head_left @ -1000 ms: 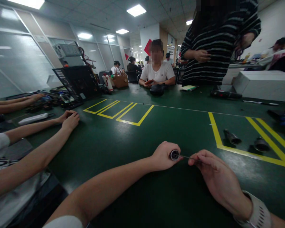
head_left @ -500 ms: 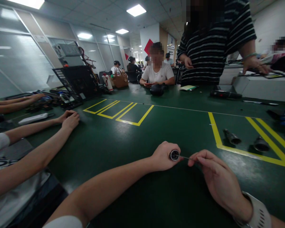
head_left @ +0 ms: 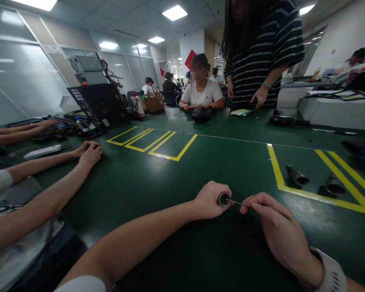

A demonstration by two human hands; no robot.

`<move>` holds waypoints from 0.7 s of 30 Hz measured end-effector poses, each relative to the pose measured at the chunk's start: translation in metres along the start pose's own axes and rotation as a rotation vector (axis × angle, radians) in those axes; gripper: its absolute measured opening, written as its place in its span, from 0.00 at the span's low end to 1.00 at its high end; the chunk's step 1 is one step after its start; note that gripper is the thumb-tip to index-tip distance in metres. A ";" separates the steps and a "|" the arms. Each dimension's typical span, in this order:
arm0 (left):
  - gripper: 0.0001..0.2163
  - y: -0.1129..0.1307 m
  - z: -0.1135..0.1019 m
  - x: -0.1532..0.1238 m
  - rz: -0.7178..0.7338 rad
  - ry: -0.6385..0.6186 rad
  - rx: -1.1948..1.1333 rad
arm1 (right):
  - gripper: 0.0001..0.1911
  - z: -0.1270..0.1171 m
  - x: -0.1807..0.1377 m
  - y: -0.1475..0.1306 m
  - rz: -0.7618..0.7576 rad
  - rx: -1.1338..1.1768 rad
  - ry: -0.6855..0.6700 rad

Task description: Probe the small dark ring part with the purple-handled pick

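My left hand (head_left: 211,198) is wrapped round a dark cylindrical metal part (head_left: 223,199), its round open end turned toward me and to the right. Between the thumb and fingers of my right hand (head_left: 270,215) is pinched a thin metal rod (head_left: 235,202). The rod's far tip reaches into the mouth of the cylinder; how deep it goes I cannot tell. Most of the cylinder is hidden by my left fingers. To the right, two similar dark metal parts, a slimmer one (head_left: 297,176) and a wider one (head_left: 335,185), lie inside a yellow-taped area.
Yellow tape outlines (head_left: 162,155) mark the green table (head_left: 231,162). At left rest another person's clasped hands (head_left: 89,154), near a black computer case (head_left: 100,103). Across the table are a black pouch (head_left: 201,114), a seated person, a standing person in stripes (head_left: 255,77) and a white box (head_left: 337,109).
The standing person has shifted left and drawn a hand away from the white box, lowering it toward the table. My hands, the cylinder and the rod have barely moved.
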State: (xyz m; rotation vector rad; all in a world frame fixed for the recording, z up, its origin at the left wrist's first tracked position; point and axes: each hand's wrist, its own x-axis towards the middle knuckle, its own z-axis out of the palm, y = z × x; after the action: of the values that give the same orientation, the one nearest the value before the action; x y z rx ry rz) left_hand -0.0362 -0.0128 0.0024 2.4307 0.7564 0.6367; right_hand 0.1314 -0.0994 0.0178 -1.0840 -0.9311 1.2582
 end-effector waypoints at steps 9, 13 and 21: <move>0.09 0.004 -0.001 0.002 -0.037 -0.018 -0.059 | 0.06 -0.003 0.006 0.001 0.111 0.182 0.007; 0.10 0.005 -0.001 0.000 -0.092 0.009 -0.106 | 0.05 -0.004 0.007 0.001 0.123 0.187 0.031; 0.12 0.003 -0.003 -0.001 -0.051 0.056 -0.195 | 0.06 -0.002 0.004 -0.004 0.014 0.138 0.057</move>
State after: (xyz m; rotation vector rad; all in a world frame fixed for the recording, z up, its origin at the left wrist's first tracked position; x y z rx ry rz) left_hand -0.0373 -0.0145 0.0062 2.2175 0.7397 0.7266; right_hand 0.1347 -0.0958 0.0209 -1.0142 -0.7827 1.2774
